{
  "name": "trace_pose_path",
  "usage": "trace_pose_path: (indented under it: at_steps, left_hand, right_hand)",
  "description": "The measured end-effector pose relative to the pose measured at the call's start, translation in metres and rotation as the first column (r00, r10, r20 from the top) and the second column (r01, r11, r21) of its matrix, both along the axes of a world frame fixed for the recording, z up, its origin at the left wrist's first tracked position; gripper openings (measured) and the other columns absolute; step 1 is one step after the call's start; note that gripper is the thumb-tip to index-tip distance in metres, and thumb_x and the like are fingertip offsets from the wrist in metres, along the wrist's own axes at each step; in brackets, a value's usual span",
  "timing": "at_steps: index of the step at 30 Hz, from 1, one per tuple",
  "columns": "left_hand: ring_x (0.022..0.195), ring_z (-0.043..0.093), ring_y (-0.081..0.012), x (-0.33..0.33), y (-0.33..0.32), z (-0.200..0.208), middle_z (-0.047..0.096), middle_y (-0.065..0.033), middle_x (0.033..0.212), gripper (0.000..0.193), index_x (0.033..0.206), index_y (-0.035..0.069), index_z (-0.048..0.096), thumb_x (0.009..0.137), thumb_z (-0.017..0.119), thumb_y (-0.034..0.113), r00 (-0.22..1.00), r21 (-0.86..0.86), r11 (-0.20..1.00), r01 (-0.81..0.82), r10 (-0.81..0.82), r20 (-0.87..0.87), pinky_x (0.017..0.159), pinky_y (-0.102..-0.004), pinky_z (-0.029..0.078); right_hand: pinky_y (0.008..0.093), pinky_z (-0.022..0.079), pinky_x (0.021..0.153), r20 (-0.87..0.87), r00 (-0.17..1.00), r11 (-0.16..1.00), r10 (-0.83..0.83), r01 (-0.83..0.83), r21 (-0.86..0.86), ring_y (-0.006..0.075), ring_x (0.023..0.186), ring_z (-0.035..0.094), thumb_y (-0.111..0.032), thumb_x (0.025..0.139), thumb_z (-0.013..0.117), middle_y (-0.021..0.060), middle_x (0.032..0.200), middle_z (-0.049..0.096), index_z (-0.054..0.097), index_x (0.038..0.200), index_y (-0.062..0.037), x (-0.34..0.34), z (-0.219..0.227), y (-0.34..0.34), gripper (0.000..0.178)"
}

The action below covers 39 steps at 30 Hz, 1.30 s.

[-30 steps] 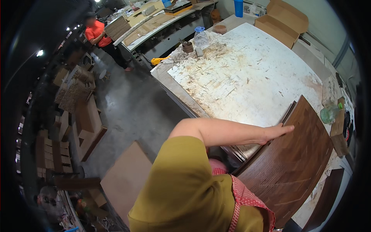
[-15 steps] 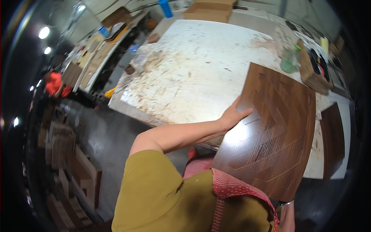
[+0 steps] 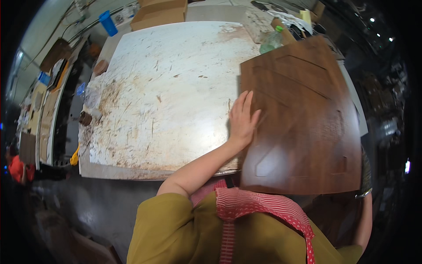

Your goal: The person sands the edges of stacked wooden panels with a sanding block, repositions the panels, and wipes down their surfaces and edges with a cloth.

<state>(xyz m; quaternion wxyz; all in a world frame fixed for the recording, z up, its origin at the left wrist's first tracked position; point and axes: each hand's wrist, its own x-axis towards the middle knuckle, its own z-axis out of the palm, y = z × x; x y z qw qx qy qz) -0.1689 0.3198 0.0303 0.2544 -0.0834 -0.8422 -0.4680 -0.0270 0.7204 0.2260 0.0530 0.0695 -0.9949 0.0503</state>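
A dark brown wooden panel [image 3: 303, 119] with raised slanting mouldings overlaps the right part of the white-topped worktable [image 3: 176, 101]. My left hand [image 3: 241, 121] rests against the panel's left edge, fingers stretched upward and thumb out over its face. At the panel's right edge is my right hand [image 3: 365, 169], dark-covered and mostly hidden behind the wood. A metal band circles that wrist. The panel's near edge lies close to my apron.
Beyond the panel stands a green bottle [image 3: 271, 40] near a pale block. An open cardboard box [image 3: 158, 14] and a blue cup [image 3: 107, 23] are at the back. A clear bottle [image 3: 91, 96] stands on the left edge. A person in red [image 3: 22, 170] is far left.
My view has swung to the right. The panel has turned to lie straighter before me, and my right arm has come up along its right edge. My left hand stays at its left edge.
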Motion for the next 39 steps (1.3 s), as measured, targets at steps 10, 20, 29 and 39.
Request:
trace_pose_path:
  at_steps: [10, 20, 29, 39]
  left_hand:
    - [0.109, 0.050, -0.0257, 0.005, -0.097, 0.043, 0.041, -0.0127, 0.134, 0.052, 0.139, 0.010, 0.034, 0.096, 0.045, 0.036, 0.823, 0.552, 0.797, 0.245, -0.472, 0.315, 0.090, -0.0370, 0.041]
    - [0.134, 0.025, -0.0246, 0.062, -0.221, 0.176, 0.023, -0.0141, 0.147, 0.088, 0.148, 0.009, 0.007, 0.085, 0.063, 0.035, 0.780, 0.670, 0.695, 0.260, -0.561, 0.279, 0.108, -0.0351, 0.025]
    - [0.122, 0.044, -0.0203, 0.082, -0.326, 0.094, 0.047, -0.0141, 0.132, 0.081, 0.141, 0.002, 0.028, 0.078, 0.073, 0.026, 0.746, 0.433, 0.888, -0.156, -0.181, 0.641, 0.102, -0.0305, 0.034]
    - [0.130, 0.034, -0.0262, 0.083, -0.361, -0.010, 0.037, -0.0197, 0.140, 0.064, 0.136, -0.005, 0.034, 0.096, 0.040, 0.044, 0.821, 0.246, 0.950, -0.191, 0.017, 0.570, 0.108, -0.0328, 0.024]
  right_hand:
    - [0.0286, 0.047, 0.085, 0.266, 0.957, 0.477, 0.114, 0.182, -0.860, 0.0143, 0.095, 0.059, -0.025, 0.095, 0.045, 0.0076, 0.106, 0.060, 0.058, 0.114, 0.0000, -0.059, 0.045, -0.179, 0.034]
    - [0.0431, 0.036, 0.101, -0.159, 0.977, 0.972, 0.144, -0.170, -0.163, 0.0360, 0.115, 0.049, -0.026, 0.096, 0.036, 0.0207, 0.125, 0.053, 0.055, 0.118, -0.0015, -0.148, -0.289, -0.217, 0.039]
    - [0.0342, 0.039, 0.099, 0.241, 0.968, 0.482, 0.065, 0.181, -0.857, 0.0259, 0.117, 0.049, -0.034, 0.088, 0.059, 0.0171, 0.131, 0.048, 0.036, 0.137, -0.0004, -0.152, -0.232, -0.222, 0.063]
    - [0.0319, 0.040, 0.097, 0.223, 0.953, 0.372, 0.203, 0.136, -0.918, 0.0195, 0.116, 0.046, -0.026, 0.085, 0.064, 0.0130, 0.131, 0.046, 0.027, 0.141, -0.0017, -0.152, -0.175, -0.233, 0.072]
